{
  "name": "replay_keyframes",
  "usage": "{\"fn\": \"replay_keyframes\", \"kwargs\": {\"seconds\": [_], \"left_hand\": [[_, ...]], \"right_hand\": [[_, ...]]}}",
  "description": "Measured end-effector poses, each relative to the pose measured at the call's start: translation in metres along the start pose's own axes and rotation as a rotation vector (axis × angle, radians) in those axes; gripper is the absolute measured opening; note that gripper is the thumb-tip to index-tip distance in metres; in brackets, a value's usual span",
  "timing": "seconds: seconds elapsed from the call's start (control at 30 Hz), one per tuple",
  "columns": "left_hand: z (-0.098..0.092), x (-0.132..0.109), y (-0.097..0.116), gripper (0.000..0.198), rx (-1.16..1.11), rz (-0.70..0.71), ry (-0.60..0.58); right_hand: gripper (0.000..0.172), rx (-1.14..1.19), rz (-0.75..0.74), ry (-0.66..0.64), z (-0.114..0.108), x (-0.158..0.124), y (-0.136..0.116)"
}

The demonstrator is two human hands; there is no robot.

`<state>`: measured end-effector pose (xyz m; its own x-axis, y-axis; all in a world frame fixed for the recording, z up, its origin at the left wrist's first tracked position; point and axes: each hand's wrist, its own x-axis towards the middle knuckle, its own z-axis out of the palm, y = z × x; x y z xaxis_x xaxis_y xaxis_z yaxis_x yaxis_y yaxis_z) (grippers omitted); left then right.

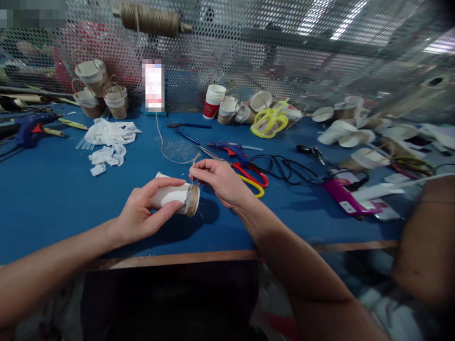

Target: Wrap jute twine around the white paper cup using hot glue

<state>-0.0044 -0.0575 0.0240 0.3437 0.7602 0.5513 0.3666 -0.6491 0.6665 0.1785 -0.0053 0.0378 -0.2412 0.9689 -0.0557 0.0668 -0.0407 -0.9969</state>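
**Twine Goes Round a Paper Cup at a Crowded Craft Counter**

A person's left hand [142, 215] holds a white paper cup [170, 195] on its side over the blue counter [53, 189], with the grip closed round the cup's body. The right hand [220, 182] pinches the jute twine [192, 200] between thumb and fingertips, right at the cup's near end. A narrow band of wound twine already sits there, and the rest of the cup is bare. A loose strand trails off across the counter toward the mesh panel, where a spool [151, 20] hangs. By the look of it, the wrapping is at an early stage. A further turn would call for a taut strand laid snug against the band while the cup is rolled in the left grip. Red-and-yellow scissors [253, 179] and a blue glue gun [231, 150] lie just beyond the right hand. Twine-covered cups [95, 90] stand at the far left, and a stack of plain cups [214, 100] stands near the middle.
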Motion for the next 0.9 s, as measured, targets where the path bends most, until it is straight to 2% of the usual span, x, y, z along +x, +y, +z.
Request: {"fn": "replay_keyframes", "kwargs": {"seconds": [0.4,0.77,0.9], "left_hand": [[-0.0001,-0.0025,-0.0015,0.028,-0.015,0.023,0.028],[0.0017,0.0006,0.002,0.023,-0.112,-0.166,0.093],[0.0013,0.0057,0.0003,0.026,-0.211,-0.29,0.127]], "right_hand": [[0.012,-0.028,0.075,-0.053,0.0062,-0.0031,0.0019],[0.008,-0.113,0.094,-0.062,0.0063,0.0007,0.0059],[0.014,-0.191,0.01,-0.032,0.0035,0.0024,0.0082]]}}
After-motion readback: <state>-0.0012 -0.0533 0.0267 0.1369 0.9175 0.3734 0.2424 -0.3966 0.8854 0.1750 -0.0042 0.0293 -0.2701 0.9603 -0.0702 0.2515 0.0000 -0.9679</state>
